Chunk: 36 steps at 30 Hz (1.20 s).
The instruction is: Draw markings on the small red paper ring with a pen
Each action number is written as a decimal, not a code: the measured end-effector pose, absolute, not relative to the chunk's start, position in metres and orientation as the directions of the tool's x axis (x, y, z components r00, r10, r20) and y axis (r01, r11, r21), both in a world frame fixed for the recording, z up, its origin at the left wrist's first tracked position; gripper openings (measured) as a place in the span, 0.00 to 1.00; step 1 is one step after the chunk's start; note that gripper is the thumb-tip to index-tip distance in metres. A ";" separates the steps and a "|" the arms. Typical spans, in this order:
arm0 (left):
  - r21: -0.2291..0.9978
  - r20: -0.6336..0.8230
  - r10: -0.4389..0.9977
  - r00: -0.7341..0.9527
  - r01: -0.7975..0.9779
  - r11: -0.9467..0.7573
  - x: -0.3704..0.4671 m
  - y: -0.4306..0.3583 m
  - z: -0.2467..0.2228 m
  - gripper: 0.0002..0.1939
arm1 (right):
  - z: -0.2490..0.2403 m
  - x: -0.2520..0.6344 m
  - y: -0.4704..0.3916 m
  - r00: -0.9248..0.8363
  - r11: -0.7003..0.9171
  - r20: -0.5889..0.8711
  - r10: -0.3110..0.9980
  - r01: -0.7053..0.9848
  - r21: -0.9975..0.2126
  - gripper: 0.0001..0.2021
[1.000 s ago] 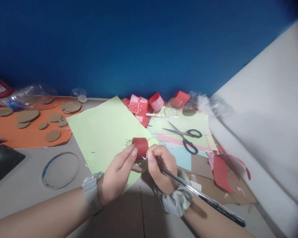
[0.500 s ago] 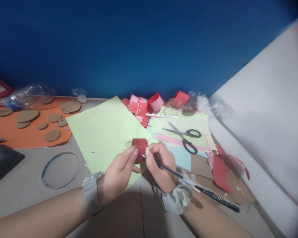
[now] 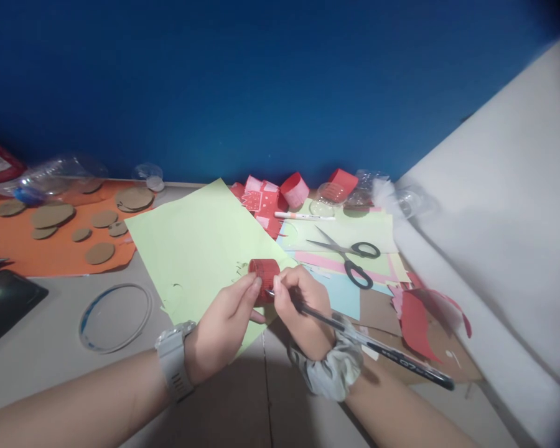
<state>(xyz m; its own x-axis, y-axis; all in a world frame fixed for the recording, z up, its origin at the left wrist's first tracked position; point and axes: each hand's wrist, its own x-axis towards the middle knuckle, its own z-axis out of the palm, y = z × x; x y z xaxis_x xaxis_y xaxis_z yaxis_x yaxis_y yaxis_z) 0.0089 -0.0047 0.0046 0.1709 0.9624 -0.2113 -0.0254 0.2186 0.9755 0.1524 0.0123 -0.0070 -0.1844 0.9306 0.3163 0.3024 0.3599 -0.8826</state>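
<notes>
My left hand (image 3: 228,303) pinches a small red paper ring (image 3: 265,272) marked with dark lines. In my right hand (image 3: 305,305) is a black pen (image 3: 382,350), its tip touching or almost touching the ring's side. The fingers of both hands cover the lower part of the ring. Beneath my hands lies a sheet of light green paper (image 3: 200,230) with a few dark scribbles near the ring. Open scissors (image 3: 345,252) with black handles rest on coloured papers to the right of my right hand.
Cardboard discs (image 3: 53,215) lie on orange paper (image 3: 116,249) at the left, near a clear plastic bottle (image 3: 65,174). A pale hoop (image 3: 116,318) and a phone-like black object (image 3: 9,305) are nearer. Red paper rings (image 3: 295,190), a white marker (image 3: 304,216) and red scraps (image 3: 417,326) lie rightward.
The whole view has shifted very slightly. Both hands keep the same hold on the ring and pen, with the pen tip in almost the same spot.
</notes>
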 end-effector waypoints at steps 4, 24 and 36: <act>0.974 -0.216 0.963 0.159 -0.033 0.224 0.009 -0.004 0.006 0.16 | -0.007 0.152 0.012 -0.163 0.332 0.295 0.941 0.300 -0.894 0.09; 0.970 -0.241 0.957 0.160 0.013 0.242 0.009 -0.006 0.004 0.17 | -0.004 0.153 0.014 -0.217 0.379 0.321 0.922 0.335 -0.863 0.12; 0.972 -0.229 0.957 0.177 -0.018 0.236 0.009 -0.005 0.003 0.19 | -0.001 0.152 0.015 -0.211 0.351 0.293 0.933 0.342 -0.872 0.11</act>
